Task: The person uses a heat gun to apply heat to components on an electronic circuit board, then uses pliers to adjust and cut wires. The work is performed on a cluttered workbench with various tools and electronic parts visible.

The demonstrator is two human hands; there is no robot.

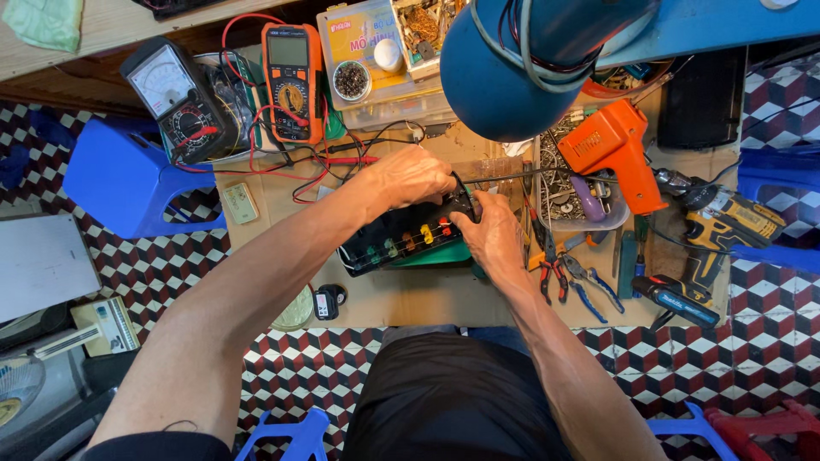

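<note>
A long black power strip (401, 241) with coloured switches lies tilted at the middle of the small cardboard-covered table (410, 299), over a green sheet (444, 254). My left hand (414, 175) grips its far right end from above. My right hand (491, 235) holds the same end from below, fingers curled around it. A thin black cable (530, 177) runs from that end to the right.
An orange multimeter (293, 81), an analogue meter (175, 98) and red test leads sit at the back left. An orange soldering gun (615, 149), a screw tray, pliers (555, 269) and a cordless drill (726, 226) crowd the right. A blue lamp shade (504, 72) hangs overhead. Blue stools stand around.
</note>
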